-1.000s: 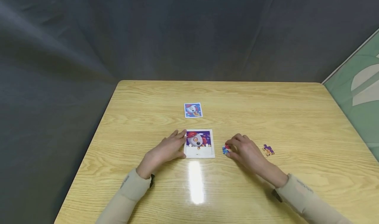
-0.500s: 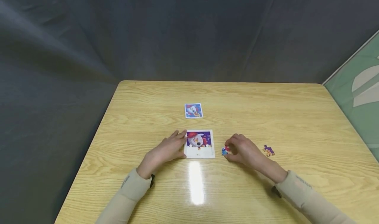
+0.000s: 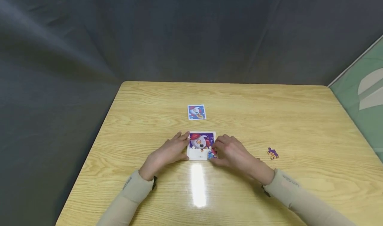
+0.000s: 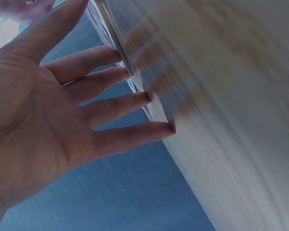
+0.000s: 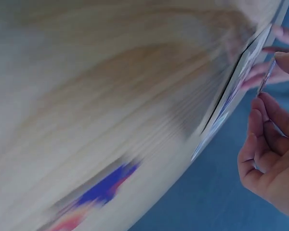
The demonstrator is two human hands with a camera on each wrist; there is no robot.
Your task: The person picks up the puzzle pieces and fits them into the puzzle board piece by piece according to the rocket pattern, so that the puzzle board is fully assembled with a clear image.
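The white puzzle tray lies on the table, its upper part filled with a picture of a white dog-like head. My left hand rests at the tray's left edge with fingers spread; the left wrist view shows its fingertips touching that edge. Between thumb and fingers my right hand pinches a blue and red puzzle piece over the tray's lower right part. In the right wrist view the pinched piece is seen edge-on, tilted above the tray.
A small printed picture card lies beyond the tray. To the right of my right hand, a purple and orange puzzle piece lies on the wooden table. Part of another small item shows beside the right wrist. Dark cloth hangs behind the table.
My right hand has lifted the blue and red piece from the table and moved left with it to the tray. The left hand has stayed at the tray's edge.
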